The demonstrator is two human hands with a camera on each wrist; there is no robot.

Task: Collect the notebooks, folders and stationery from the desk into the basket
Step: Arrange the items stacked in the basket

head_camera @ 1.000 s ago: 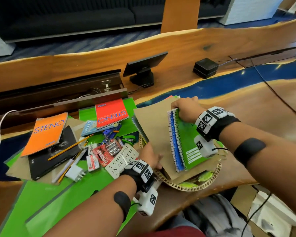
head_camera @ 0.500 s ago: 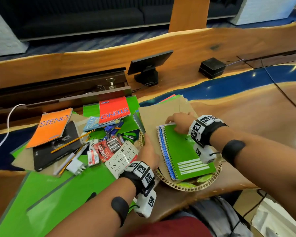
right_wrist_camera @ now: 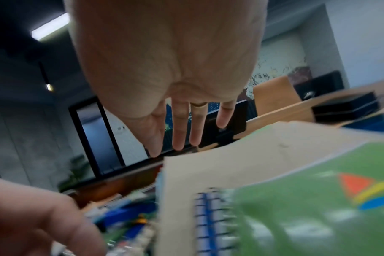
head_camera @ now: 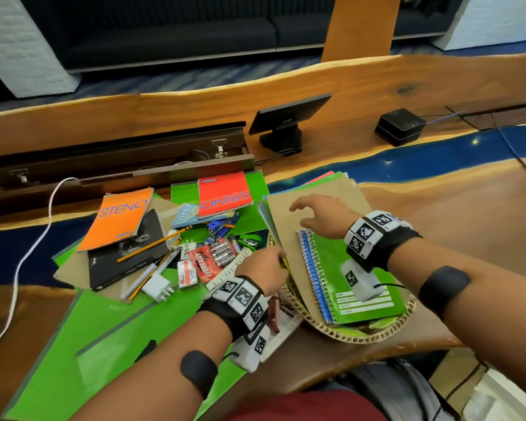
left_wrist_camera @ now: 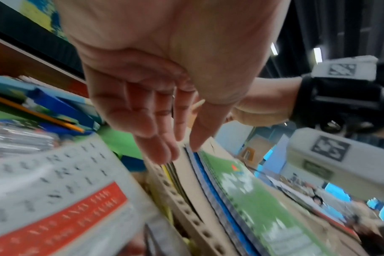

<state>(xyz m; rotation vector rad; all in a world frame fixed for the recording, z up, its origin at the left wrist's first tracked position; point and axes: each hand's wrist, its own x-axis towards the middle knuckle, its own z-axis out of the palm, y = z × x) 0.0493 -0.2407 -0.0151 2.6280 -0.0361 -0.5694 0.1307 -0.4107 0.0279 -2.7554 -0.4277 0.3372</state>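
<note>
A woven basket point(head_camera: 356, 337) sits at the desk's near edge. It holds a brown folder point(head_camera: 286, 226) with a green spiral notebook point(head_camera: 356, 275) lying flat on top. My right hand point(head_camera: 319, 214) hovers just above the folder beyond the notebook, its fingers spread and holding nothing; the right wrist view shows that hand point(right_wrist_camera: 182, 138) clear of the brown folder point(right_wrist_camera: 230, 164). My left hand point(head_camera: 266, 262) is at the stack's left edge. In the left wrist view that hand point(left_wrist_camera: 180, 150) has straight fingers, with their tips touching the edges of the covers.
Left of the basket lie an orange steno pad point(head_camera: 119, 220), a red steno pad point(head_camera: 223, 192), a black notebook point(head_camera: 125, 253), a pencil point(head_camera: 152, 243), a battery pack point(head_camera: 213, 256), a grey book point(head_camera: 240, 267), a white charger point(head_camera: 158, 288) and green folders point(head_camera: 104, 344). A small monitor point(head_camera: 286, 120) and a black box point(head_camera: 400, 126) stand behind.
The green notebook went from tilted in my right hand to flat on the stack. My right hand let go and lifted forward over the brown folder. My left hand stayed at the stack's edge.
</note>
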